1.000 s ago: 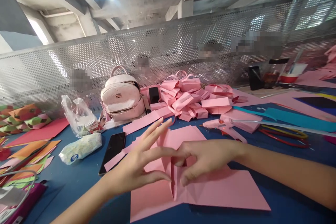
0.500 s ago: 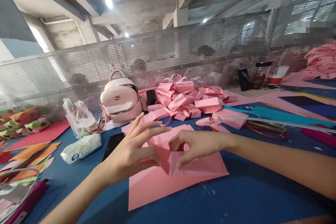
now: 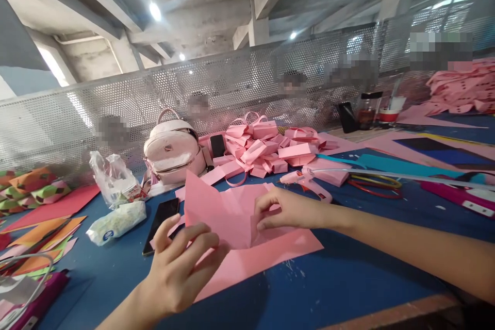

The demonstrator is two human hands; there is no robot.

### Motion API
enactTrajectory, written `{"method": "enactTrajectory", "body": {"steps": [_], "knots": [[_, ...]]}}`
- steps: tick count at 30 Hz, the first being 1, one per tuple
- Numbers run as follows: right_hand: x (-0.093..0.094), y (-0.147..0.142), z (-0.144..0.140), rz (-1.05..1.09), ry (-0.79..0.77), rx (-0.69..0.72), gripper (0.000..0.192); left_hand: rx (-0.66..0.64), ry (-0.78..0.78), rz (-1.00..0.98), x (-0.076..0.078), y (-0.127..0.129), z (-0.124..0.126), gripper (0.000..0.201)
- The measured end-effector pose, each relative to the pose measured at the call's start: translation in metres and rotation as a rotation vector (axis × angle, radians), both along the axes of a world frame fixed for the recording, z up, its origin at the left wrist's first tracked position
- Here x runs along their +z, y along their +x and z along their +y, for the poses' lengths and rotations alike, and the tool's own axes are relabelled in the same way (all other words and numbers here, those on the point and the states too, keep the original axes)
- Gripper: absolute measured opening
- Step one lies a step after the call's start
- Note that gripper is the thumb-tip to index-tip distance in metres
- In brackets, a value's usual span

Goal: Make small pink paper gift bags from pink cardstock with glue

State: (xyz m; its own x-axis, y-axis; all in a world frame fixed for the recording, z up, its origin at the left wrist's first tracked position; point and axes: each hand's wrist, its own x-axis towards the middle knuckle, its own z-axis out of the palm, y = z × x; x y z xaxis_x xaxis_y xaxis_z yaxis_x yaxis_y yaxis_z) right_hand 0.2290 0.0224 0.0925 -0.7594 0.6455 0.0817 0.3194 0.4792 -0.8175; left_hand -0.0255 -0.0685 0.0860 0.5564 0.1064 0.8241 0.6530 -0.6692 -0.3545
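A folded sheet of pink paper (image 3: 226,211) stands partly upright, its left flap raised. My right hand (image 3: 288,209) pinches the paper's right side between thumb and fingers. My left hand (image 3: 181,263) is in front of the left flap, fingers apart and loosely bent, with nothing visibly gripped. Beneath the folded paper lies a flat pink sheet (image 3: 286,250) on the blue tabletop (image 3: 301,294). Just beyond my right hand rests a pink glue gun (image 3: 309,181). A dark phone (image 3: 160,221) lies to the left of the folded paper.
Behind the paper are a pile of folded pink paper pieces (image 3: 263,147) and a pale pink backpack (image 3: 174,152). A clear plastic bag (image 3: 114,178) and a tissue pack (image 3: 116,221) sit left. Teal sheets (image 3: 402,167) lie right. A perforated metal screen (image 3: 240,82) stands behind.
My left hand has moved down and toward me, off the paper. The folded paper's left flap now stands raised and open. My right hand stays at the paper's right side.
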Motion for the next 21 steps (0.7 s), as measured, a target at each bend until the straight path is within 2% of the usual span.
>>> {"method": "enactTrajectory", "body": {"steps": [4,12,15,21], "knots": [[-0.004,0.002,0.0,-0.009,0.014,-0.007,0.025,0.024,-0.037,-0.012,-0.002,0.0,0.001,0.026],[0.004,-0.005,-0.008,-0.02,0.057,0.023,0.019,0.043,-0.176,0.018,-0.005,0.0,0.014,0.026],[0.005,-0.009,-0.007,-0.029,0.078,0.029,0.017,0.029,-0.29,0.084,0.002,0.003,0.024,0.021],[0.009,-0.014,-0.001,-0.057,0.076,0.053,0.017,-0.091,-0.544,0.227,0.03,0.007,0.045,0.013]]}}
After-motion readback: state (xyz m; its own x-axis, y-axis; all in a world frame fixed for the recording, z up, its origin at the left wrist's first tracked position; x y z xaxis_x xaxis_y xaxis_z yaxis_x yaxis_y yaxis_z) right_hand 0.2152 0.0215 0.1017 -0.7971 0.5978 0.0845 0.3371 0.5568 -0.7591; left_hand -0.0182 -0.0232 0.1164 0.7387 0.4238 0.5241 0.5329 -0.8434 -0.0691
